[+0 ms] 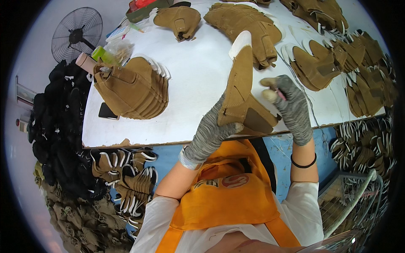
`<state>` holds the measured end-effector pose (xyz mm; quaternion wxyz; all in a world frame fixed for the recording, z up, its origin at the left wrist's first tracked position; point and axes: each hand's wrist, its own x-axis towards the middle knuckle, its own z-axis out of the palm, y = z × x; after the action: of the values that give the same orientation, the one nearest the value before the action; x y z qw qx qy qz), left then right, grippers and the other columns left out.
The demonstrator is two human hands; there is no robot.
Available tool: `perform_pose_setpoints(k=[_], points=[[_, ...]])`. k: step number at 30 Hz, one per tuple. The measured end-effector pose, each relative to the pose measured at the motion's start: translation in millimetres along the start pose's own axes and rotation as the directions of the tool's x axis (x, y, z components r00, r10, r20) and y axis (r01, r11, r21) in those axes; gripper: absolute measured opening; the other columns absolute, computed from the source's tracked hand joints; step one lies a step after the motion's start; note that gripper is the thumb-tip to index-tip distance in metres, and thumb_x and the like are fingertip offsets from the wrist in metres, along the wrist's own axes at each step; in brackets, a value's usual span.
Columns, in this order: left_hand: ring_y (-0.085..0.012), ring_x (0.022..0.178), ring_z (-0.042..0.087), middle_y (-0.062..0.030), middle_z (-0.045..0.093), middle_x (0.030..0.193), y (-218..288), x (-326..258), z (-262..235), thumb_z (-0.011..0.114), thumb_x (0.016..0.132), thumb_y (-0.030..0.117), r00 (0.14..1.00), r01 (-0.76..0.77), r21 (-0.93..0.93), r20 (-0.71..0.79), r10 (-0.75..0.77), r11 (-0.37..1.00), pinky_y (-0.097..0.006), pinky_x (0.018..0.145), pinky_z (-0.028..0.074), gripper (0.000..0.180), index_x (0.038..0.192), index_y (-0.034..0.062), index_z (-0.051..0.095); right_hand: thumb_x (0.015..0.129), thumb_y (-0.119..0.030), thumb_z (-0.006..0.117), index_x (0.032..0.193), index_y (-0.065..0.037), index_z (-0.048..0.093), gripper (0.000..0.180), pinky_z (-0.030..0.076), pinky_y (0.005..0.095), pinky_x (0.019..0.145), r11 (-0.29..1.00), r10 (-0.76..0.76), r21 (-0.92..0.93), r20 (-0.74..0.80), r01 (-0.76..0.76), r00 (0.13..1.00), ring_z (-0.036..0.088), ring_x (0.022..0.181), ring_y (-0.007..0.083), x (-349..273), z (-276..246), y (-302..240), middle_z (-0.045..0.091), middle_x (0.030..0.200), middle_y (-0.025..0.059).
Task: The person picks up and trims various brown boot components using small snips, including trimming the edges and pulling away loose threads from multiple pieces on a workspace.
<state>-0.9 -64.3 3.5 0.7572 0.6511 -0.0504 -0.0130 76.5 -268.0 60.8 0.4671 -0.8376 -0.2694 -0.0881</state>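
My left hand (212,128), in a grey knitted glove, grips a brown suede boot upper (238,86) at the table's near edge. The upper stands tilted, its white toe end pointing away from me and a darker brown panel (256,121) near my side. To its right, my right hand (292,107) is raised in a matching glove with bare thumb and fingertip. Its fingers are curled in around a small pinkish thing, mostly hidden, whose kind I cannot make out. This hand is apart from the upper.
Stacked boot uppers (137,90) stand on the white table (185,63) at left, beside a phone (108,111). More uppers (236,21) lie at the back and right (314,67). A green-lidded bottle (101,55), fan (76,36), black pile (59,139) and wire cart (350,202) surround it.
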Motion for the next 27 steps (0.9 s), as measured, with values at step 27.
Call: perform_pose_setpoints(k=[27], points=[[-0.0277,0.121,0.048,-0.0114,0.052,0.130,2,25,-40,0.056,0.086,0.024,0.989,-0.111,-0.950,-0.133,-0.058,0.291,-0.049,0.105,0.035,0.043,0.126,0.0073,0.051,0.080,-0.013,0.065,0.118,-0.008,0.059,0.038,0.048,0.0370,0.082,0.864,0.269,-0.381,-0.203,-0.329,0.941,0.059,0.090,0.0302,-15,21,112,0.058,0.103,0.0147]])
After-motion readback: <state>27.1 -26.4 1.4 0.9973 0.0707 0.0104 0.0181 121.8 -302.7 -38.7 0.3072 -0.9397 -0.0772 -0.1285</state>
